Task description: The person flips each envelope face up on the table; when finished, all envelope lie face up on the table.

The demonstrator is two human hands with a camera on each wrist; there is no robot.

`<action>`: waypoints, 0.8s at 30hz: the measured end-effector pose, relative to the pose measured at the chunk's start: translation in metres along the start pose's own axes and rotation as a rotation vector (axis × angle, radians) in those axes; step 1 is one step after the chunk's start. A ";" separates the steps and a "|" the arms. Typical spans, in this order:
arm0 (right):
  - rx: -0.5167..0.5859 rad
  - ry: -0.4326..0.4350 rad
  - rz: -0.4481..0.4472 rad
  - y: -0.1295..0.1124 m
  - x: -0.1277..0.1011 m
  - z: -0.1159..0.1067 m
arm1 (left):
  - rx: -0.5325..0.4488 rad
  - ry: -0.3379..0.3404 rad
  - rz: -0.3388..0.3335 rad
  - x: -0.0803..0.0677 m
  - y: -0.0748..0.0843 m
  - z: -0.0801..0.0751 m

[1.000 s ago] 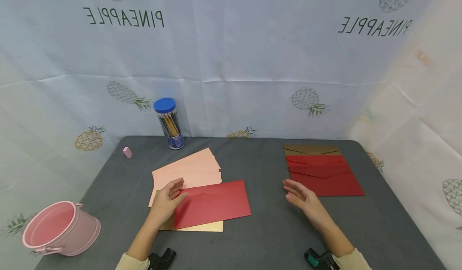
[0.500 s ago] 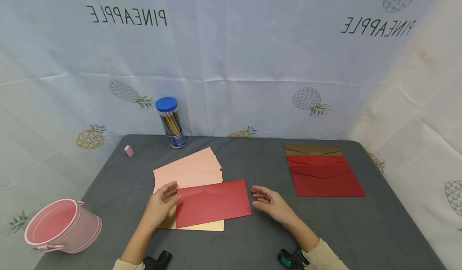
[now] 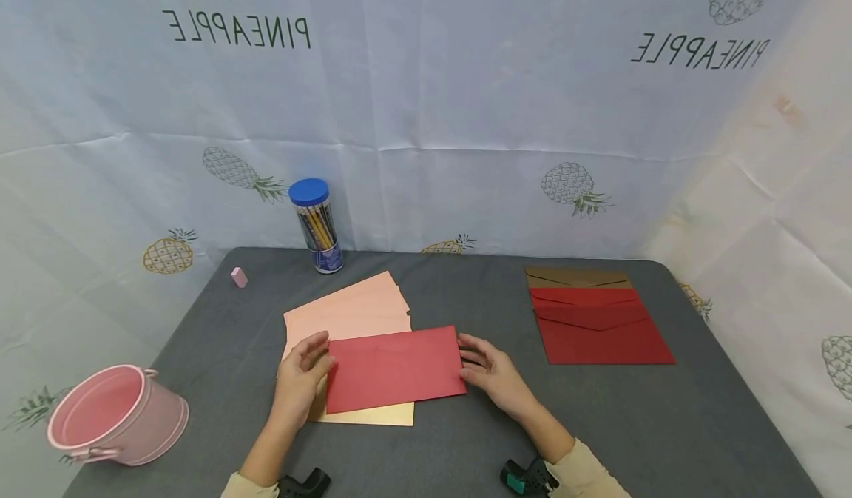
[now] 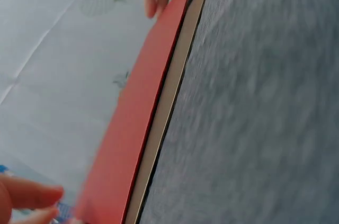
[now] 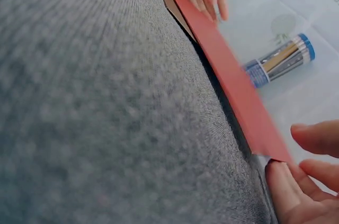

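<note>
A plain red envelope [image 3: 397, 370] is held level at its two short ends, slightly above a gold envelope [image 3: 373, 416]. The left hand [image 3: 299, 374] touches its left end with loosely extended fingers. At the opposite end, the right hand [image 3: 494, 374] has its fingertips against the edge. In the right wrist view, some fingers [image 5: 286, 192] reach under the corner while the thumb stands apart. A narrow dark gap separates the red envelope [image 4: 140, 113] from the gold one [image 4: 169, 91] in the left wrist view. Pale pink envelopes [image 3: 353, 309] lie fanned behind.
At the right lies a stack of red envelopes [image 3: 606, 342] with a brown envelope [image 3: 579, 276] behind. A blue-lidded jar of pencils [image 3: 316, 224] stands at the back, near a small pink eraser [image 3: 239, 277]. A pink bucket [image 3: 156, 428] sits at the left edge.
The right hand has moved left from near the red stack to the red envelope's right end. The left hand has shifted slightly at the other end, and the envelope has risen a little.
</note>
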State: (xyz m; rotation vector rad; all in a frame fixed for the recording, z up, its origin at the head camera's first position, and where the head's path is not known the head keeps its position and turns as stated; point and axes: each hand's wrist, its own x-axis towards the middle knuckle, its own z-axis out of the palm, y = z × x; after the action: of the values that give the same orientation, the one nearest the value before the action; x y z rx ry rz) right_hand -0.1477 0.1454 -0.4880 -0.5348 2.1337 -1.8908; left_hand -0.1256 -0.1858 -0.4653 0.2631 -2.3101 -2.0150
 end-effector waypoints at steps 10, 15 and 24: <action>0.060 0.056 -0.020 0.009 0.003 -0.002 | -0.063 -0.064 -0.044 0.002 -0.008 0.003; 0.026 0.115 -0.024 0.008 0.003 -0.001 | -0.111 -0.116 0.017 0.000 -0.012 0.003; 0.076 0.162 -0.013 0.008 0.002 -0.002 | -0.140 -0.126 0.076 0.001 -0.017 0.003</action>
State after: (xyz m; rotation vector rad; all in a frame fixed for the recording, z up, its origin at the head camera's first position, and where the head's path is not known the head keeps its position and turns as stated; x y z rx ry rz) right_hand -0.1514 0.1476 -0.4959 -0.3932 2.1489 -2.0779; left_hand -0.1260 -0.1853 -0.4826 0.0414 -2.1966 -2.2012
